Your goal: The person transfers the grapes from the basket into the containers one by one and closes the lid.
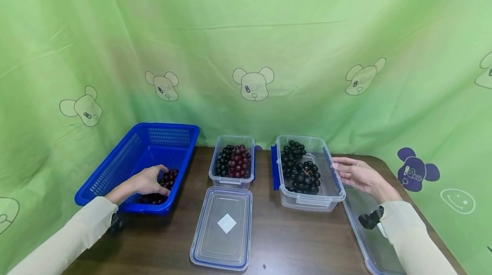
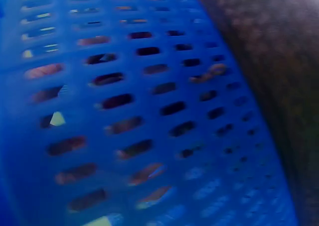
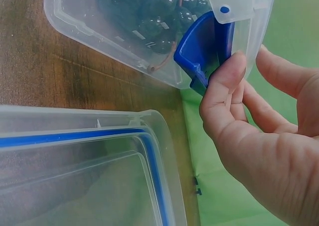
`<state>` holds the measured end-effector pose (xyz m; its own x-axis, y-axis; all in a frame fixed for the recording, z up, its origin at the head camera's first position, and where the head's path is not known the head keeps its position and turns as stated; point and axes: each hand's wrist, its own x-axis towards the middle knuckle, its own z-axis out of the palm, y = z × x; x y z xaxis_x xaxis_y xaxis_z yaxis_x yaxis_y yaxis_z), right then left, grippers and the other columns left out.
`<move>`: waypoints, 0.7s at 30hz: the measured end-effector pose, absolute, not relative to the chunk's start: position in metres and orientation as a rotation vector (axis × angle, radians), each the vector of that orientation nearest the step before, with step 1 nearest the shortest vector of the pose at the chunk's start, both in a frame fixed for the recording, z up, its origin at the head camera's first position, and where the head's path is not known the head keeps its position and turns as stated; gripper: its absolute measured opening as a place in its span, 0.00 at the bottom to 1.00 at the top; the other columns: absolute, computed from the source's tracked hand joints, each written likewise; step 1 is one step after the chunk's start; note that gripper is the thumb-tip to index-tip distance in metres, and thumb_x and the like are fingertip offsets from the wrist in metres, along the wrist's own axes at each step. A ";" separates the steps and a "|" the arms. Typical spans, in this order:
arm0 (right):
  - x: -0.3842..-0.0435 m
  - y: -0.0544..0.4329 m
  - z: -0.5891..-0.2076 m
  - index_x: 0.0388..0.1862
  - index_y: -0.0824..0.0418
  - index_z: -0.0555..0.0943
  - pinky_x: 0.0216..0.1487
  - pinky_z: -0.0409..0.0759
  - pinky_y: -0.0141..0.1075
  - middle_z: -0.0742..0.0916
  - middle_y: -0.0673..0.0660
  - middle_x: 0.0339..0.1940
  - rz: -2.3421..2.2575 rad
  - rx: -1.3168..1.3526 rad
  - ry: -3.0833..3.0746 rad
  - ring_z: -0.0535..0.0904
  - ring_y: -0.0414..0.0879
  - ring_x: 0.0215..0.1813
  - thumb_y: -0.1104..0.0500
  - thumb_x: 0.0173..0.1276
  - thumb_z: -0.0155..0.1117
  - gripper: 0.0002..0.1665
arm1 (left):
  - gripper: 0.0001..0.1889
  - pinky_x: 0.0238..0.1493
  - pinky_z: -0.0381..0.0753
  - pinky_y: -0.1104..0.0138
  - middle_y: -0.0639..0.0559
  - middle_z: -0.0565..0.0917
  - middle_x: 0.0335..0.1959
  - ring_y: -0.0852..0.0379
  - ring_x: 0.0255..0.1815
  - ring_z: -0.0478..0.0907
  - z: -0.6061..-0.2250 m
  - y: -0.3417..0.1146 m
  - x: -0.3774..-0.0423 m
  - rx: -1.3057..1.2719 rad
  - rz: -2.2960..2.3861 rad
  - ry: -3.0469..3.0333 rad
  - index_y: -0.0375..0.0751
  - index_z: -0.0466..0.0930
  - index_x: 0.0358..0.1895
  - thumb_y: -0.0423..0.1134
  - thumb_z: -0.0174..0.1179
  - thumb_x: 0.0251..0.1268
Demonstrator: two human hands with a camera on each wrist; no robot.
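Note:
My left hand (image 1: pixel 147 180) reaches into the blue plastic basket (image 1: pixel 103 172), fingers and thumb curled round a bunch of dark red grapes (image 1: pixel 169 176). Through the basket's slots (image 2: pixel 119 101), the left wrist view gives only blurred bits of hand and fruit. On the right, my right hand (image 1: pixel 359 175) holds the side of the larger clear container (image 1: pixel 313 200). Its fingers and thumb are at the rim and the blue latch (image 3: pixel 202 47) in the right wrist view. Bunches of black grapes (image 1: pixel 301 174) lie in that container, mostly towards its left side.
Between basket and large container stands a smaller clear container (image 1: pixel 230 182) with black and red grapes. Its clear lid (image 1: pixel 221 247) lies in front. A larger lid (image 1: pixel 380 241) lies at the table's right, under my right forearm. A green curtain (image 1: pixel 253 31) hangs behind the table.

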<state>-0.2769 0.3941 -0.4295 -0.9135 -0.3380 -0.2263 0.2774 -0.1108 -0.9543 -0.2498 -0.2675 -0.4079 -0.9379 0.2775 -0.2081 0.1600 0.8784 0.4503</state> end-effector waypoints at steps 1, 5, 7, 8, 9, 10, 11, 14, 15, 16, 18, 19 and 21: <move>-0.277 0.394 -0.430 0.51 0.48 0.87 0.48 0.88 0.32 0.93 0.48 0.42 -2.074 -0.066 1.766 0.89 0.39 0.45 0.68 0.83 0.51 0.20 | 0.45 0.53 0.83 0.47 0.31 0.83 0.56 0.39 0.53 0.81 -0.410 -0.268 -0.250 0.326 0.638 2.785 0.26 0.70 0.69 0.45 0.81 0.50; -0.276 0.395 -0.430 0.51 0.48 0.88 0.47 0.88 0.32 0.93 0.49 0.43 -2.082 -0.071 1.759 0.89 0.39 0.44 0.68 0.83 0.51 0.20 | 0.46 0.53 0.82 0.50 0.31 0.84 0.57 0.44 0.50 0.79 -0.417 -0.268 -0.251 0.307 0.681 2.774 0.24 0.69 0.70 0.44 0.80 0.51; -0.276 0.395 -0.430 0.51 0.48 0.88 0.47 0.88 0.32 0.93 0.49 0.42 -2.086 -0.076 1.757 0.89 0.39 0.44 0.68 0.83 0.51 0.21 | 0.46 0.50 0.81 0.53 0.34 0.85 0.53 0.47 0.46 0.77 -0.419 -0.268 -0.252 0.295 0.686 2.780 0.22 0.69 0.69 0.45 0.79 0.51; -0.276 0.395 -0.430 0.50 0.48 0.88 0.47 0.88 0.32 0.93 0.49 0.43 -2.089 -0.078 1.755 0.89 0.39 0.44 0.69 0.83 0.51 0.20 | 0.45 0.49 0.81 0.55 0.35 0.85 0.50 0.48 0.45 0.77 -0.419 -0.268 -0.252 0.281 0.693 2.776 0.21 0.70 0.68 0.45 0.79 0.51; -0.276 0.394 -0.429 0.50 0.49 0.88 0.47 0.88 0.32 0.93 0.49 0.42 -2.092 -0.076 1.755 0.89 0.39 0.44 0.69 0.83 0.52 0.20 | 0.44 0.46 0.80 0.57 0.39 0.85 0.44 0.50 0.41 0.76 -0.419 -0.268 -0.252 0.258 0.705 2.767 0.20 0.71 0.67 0.45 0.79 0.51; -0.276 0.394 -0.429 0.50 0.49 0.88 0.47 0.88 0.32 0.93 0.49 0.42 -2.095 -0.077 1.755 0.89 0.39 0.44 0.69 0.83 0.52 0.20 | 0.40 0.42 0.78 0.60 0.43 0.83 0.37 0.52 0.36 0.74 -0.420 -0.268 -0.253 0.232 0.714 2.759 0.20 0.74 0.62 0.45 0.78 0.51; -0.277 0.394 -0.429 0.50 0.49 0.88 0.47 0.88 0.32 0.93 0.49 0.42 -2.096 -0.073 1.755 0.89 0.39 0.44 0.69 0.83 0.52 0.20 | 0.37 0.39 0.75 0.62 0.48 0.80 0.32 0.54 0.33 0.72 -0.420 -0.267 -0.253 0.210 0.722 2.758 0.20 0.76 0.58 0.45 0.78 0.51; -0.277 0.394 -0.430 0.49 0.49 0.87 0.47 0.88 0.32 0.92 0.49 0.41 -2.097 -0.054 1.760 0.89 0.39 0.43 0.68 0.82 0.53 0.19 | 0.22 0.30 0.68 0.66 0.57 0.68 0.22 0.58 0.24 0.65 -0.422 -0.267 -0.254 0.151 0.750 2.748 0.30 0.81 0.37 0.45 0.78 0.51; -0.277 0.394 -0.430 0.49 0.48 0.87 0.47 0.88 0.32 0.92 0.48 0.41 -2.094 -0.048 1.764 0.89 0.39 0.43 0.68 0.82 0.53 0.19 | 0.19 0.27 0.65 0.67 0.59 0.65 0.20 0.60 0.22 0.62 -0.423 -0.267 -0.255 0.129 0.755 2.747 0.36 0.78 0.29 0.45 0.78 0.52; -0.277 0.394 -0.430 0.49 0.48 0.87 0.47 0.88 0.33 0.92 0.48 0.41 -2.092 -0.042 1.768 0.89 0.39 0.43 0.68 0.82 0.53 0.19 | 0.20 0.25 0.61 0.68 0.60 0.62 0.18 0.61 0.21 0.59 -0.423 -0.267 -0.255 0.118 0.755 2.752 0.41 0.73 0.22 0.45 0.78 0.52; -0.277 0.394 -0.430 0.49 0.48 0.87 0.47 0.88 0.33 0.92 0.48 0.41 -2.090 -0.035 1.773 0.89 0.39 0.43 0.68 0.82 0.53 0.19 | 0.26 0.23 0.57 0.69 0.62 0.59 0.16 0.62 0.18 0.55 -0.423 -0.267 -0.256 0.110 0.759 2.758 0.49 0.65 0.16 0.45 0.78 0.52; -0.277 0.393 -0.430 0.49 0.48 0.87 0.47 0.88 0.33 0.92 0.48 0.41 -2.091 -0.034 1.773 0.89 0.39 0.43 0.68 0.82 0.53 0.19 | 0.29 0.22 0.54 0.70 0.63 0.57 0.14 0.63 0.17 0.52 -0.424 -0.266 -0.257 0.107 0.761 2.762 0.51 0.60 0.15 0.45 0.78 0.52; -0.277 0.393 -0.430 0.49 0.48 0.87 0.47 0.88 0.32 0.92 0.48 0.41 -2.094 -0.034 1.775 0.88 0.39 0.43 0.68 0.82 0.53 0.19 | 0.32 0.21 0.53 0.71 0.64 0.55 0.13 0.64 0.16 0.51 -0.424 -0.266 -0.257 0.105 0.762 2.779 0.53 0.57 0.13 0.45 0.79 0.51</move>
